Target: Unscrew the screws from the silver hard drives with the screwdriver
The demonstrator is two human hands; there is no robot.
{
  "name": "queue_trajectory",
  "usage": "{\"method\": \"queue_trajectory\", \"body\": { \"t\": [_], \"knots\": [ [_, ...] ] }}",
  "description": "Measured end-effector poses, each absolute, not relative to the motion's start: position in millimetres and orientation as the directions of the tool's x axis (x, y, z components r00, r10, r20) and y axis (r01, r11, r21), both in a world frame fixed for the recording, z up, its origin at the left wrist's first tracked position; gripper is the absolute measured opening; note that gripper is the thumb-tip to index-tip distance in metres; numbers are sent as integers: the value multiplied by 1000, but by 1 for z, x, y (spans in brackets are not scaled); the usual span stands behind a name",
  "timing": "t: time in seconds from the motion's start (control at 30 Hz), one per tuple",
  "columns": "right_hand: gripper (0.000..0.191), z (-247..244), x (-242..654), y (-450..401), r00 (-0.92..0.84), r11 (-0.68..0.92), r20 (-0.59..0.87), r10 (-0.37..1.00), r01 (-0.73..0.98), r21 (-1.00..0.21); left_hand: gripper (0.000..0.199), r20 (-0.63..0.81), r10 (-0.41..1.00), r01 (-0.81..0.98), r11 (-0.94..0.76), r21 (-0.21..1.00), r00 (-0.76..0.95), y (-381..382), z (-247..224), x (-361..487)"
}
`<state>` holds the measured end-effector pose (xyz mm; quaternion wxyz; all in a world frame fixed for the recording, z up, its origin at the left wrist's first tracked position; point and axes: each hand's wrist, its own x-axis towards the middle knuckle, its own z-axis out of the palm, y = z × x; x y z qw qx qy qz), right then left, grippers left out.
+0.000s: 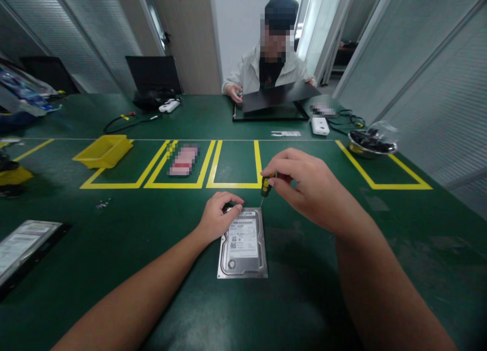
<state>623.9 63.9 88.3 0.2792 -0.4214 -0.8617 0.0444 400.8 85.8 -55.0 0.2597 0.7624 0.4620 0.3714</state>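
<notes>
A silver hard drive (243, 244) with a white label lies flat on the green table in front of me. My left hand (221, 215) grips its far left corner, thumb on the top face and fingers curled round the far edge. A small yellow-and-black screwdriver (266, 186) is pinched between the thumb and fingers of my right hand (294, 181). Its thin shaft points down, slightly tilted, with the tip at the drive's far right corner. Whether a screw sits under the tip is too small to tell.
Another drive (26, 244) lies at the left, with tiny loose pieces (102, 204) beyond it. A yellow bin (104, 150) and a blurred pinkish item (184, 160) stand by taped rectangles. At the right is a filled bowl (373, 140). Opposite, a person holds a dark panel (279, 97).
</notes>
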Motion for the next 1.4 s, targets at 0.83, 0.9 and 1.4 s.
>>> {"method": "queue_trajectory", "body": {
  "t": [0.83, 0.9, 1.4],
  "knots": [
    [9, 87, 620, 65, -412, 565, 451, 792, 773, -287, 14, 320, 900, 514, -433, 741, 296, 86, -54, 401],
    [9, 87, 619, 65, -410, 567, 459, 788, 774, -282, 14, 323, 898, 515, -437, 737, 300, 86, -55, 400],
    [11, 90, 622, 61, -458, 614, 432, 777, 705, -355, 14, 322, 895, 510, -441, 739, 307, 85, -56, 400]
  ]
}}
